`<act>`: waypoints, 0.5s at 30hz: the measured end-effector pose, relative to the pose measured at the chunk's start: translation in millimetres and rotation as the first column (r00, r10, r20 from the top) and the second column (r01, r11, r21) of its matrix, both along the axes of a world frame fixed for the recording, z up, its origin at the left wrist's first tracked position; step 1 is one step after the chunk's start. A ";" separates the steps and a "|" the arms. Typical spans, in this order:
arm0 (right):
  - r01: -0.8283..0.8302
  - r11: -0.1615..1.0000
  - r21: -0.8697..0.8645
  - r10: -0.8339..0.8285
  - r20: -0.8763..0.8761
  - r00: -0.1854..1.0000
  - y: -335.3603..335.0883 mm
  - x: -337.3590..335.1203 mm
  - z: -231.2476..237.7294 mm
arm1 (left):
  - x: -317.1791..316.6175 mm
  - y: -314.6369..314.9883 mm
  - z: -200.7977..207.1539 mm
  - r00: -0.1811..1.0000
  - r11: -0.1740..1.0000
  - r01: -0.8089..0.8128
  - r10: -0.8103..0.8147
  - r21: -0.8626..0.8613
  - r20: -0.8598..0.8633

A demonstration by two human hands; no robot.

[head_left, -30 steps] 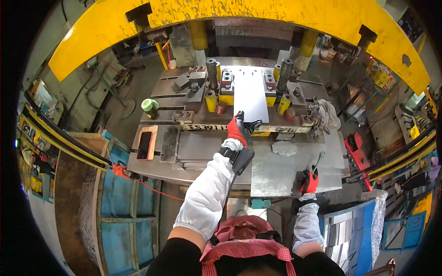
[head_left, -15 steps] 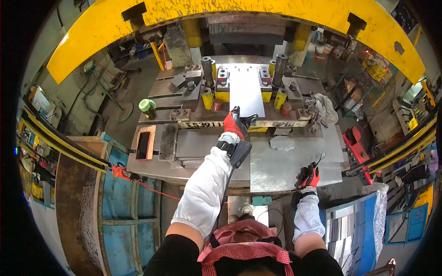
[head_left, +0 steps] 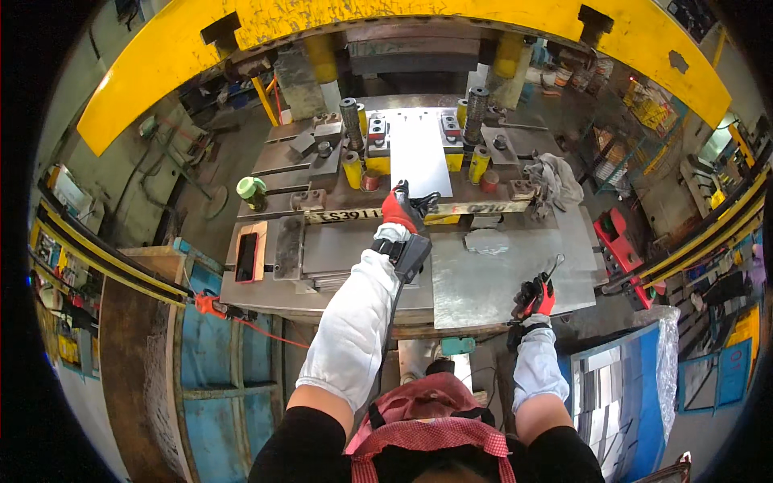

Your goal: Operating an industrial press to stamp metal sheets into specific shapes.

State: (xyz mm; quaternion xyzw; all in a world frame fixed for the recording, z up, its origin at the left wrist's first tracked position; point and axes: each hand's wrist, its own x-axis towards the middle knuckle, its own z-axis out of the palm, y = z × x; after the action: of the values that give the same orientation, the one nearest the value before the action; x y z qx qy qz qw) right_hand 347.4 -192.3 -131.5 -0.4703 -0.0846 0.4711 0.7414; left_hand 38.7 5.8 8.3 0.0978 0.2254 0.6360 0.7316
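Observation:
A bright rectangular metal sheet (head_left: pixel 419 153) lies lengthwise in the press die between the guide posts. My left hand (head_left: pixel 407 209), in a red and black glove, reaches forward to its near edge. The fingers close at that edge, though the palm side is hidden. My right hand (head_left: pixel 537 299), gloved alike, is closed around a slim metal tool (head_left: pixel 555 264) with a rounded end pointing away from me. It rests over the near right part of a wide grey metal plate (head_left: pixel 507 278).
A yellow press beam (head_left: pixel 403 11) arches across the far side. Dark guide posts (head_left: pixel 477 114) flank the die. A grey rag (head_left: pixel 557 181) lies at right, a phone (head_left: pixel 247 256) and green-capped bottle (head_left: pixel 252 193) at left. Stacked plates (head_left: pixel 342 256) lie beside my left forearm.
The whole view has shifted slightly. My left hand stays at the sheet's near edge; my right hand, still holding the tool, has moved slightly left over the plate.

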 end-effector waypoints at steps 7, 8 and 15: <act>0.007 1.000 0.020 -0.009 0.091 0.996 4.8 1.3 0.7 | -4.2 -1.2 -0.8 1.000 1.000 0.015 -0.015 0.013 -0.003; 0.010 1.000 0.022 -0.012 0.088 0.996 4.7 -0.4 3.0 | -3.8 -1.6 1.1 0.999 1.000 0.023 -0.023 0.006 0.025; 0.053 0.998 -0.015 -0.051 0.089 0.995 3.5 2.7 -0.3 | 0.9 -4.4 1.0 0.999 0.999 0.016 -0.015 0.046 -0.036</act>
State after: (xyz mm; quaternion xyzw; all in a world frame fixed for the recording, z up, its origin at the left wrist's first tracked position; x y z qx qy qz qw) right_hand 350.0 -188.8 -131.8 -0.4991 -0.1013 0.4309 0.7450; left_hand 39.7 1.4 9.2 0.1279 0.2229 0.6334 0.7299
